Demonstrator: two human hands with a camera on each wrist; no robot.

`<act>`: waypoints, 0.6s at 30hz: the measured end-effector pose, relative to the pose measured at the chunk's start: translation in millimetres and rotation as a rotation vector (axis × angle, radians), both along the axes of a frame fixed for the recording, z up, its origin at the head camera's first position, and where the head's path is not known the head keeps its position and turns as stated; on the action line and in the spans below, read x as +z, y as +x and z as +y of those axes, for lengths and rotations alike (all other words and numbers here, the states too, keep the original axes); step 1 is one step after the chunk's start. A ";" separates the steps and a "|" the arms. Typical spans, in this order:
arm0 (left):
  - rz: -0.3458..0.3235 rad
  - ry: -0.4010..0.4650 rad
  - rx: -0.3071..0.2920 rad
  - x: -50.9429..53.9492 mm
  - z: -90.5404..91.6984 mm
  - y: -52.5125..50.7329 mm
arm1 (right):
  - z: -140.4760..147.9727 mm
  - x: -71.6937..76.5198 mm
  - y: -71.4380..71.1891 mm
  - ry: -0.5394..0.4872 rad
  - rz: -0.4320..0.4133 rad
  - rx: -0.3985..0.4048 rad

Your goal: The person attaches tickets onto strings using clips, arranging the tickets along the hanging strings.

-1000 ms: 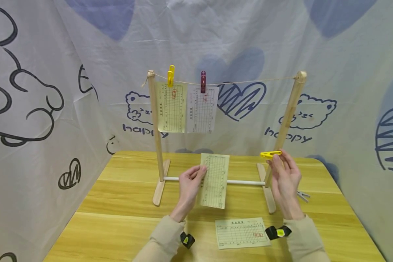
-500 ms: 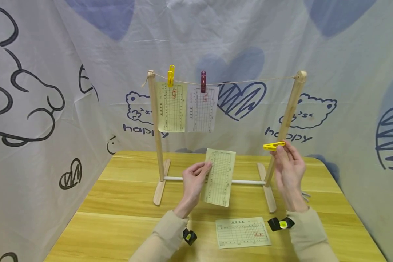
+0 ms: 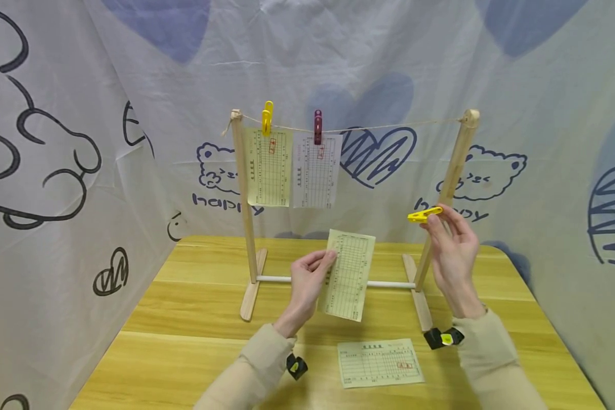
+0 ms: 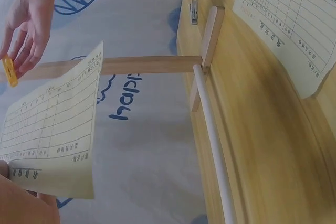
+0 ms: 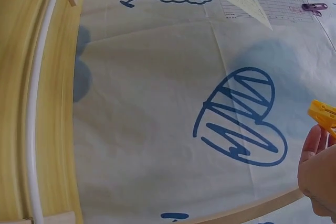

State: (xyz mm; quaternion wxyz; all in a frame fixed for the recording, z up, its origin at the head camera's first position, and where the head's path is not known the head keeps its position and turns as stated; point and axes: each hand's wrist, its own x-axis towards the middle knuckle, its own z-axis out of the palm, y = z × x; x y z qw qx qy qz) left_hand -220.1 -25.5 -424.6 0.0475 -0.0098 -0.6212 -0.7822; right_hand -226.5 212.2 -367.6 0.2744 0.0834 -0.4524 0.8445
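The step in hand seems to be the carrying of a pale green printed paper slip (image 3: 349,276) toward the thin beige cord (image 3: 405,124), which is stretched between two wooden posts (image 3: 456,165). The left hand (image 3: 306,282) pinches this slip at its left edge, thumb in front, and holds it tilted above the wooden table (image 3: 184,336), lower than the cord. The right hand (image 3: 453,250), before the right post, grasps a yellow plastic clip (image 3: 424,215) between thumb and fingertips, well apart from the slip. On the cord's left part already hang a greenish paper sheet (image 3: 269,176) and a white paper sheet (image 3: 315,179). The next move, I judge, calls for raising the slip's upper edge to the cord, right of the white sheet, and squeezing the clip so it can bite both.
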 end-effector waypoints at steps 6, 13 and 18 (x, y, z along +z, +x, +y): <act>0.019 -0.039 -0.010 4.7 1.6 -0.1 | -1.4 7.6 -4.9 0.050 0.047 0.011; 0.038 -0.034 -0.012 10.0 5.6 -1.2 | -4.2 17.1 -8.2 0.149 0.055 -0.010; 0.050 -0.010 -0.009 12.7 9.3 -2.8 | -6.3 27.0 -11.2 0.206 0.077 -0.008</act>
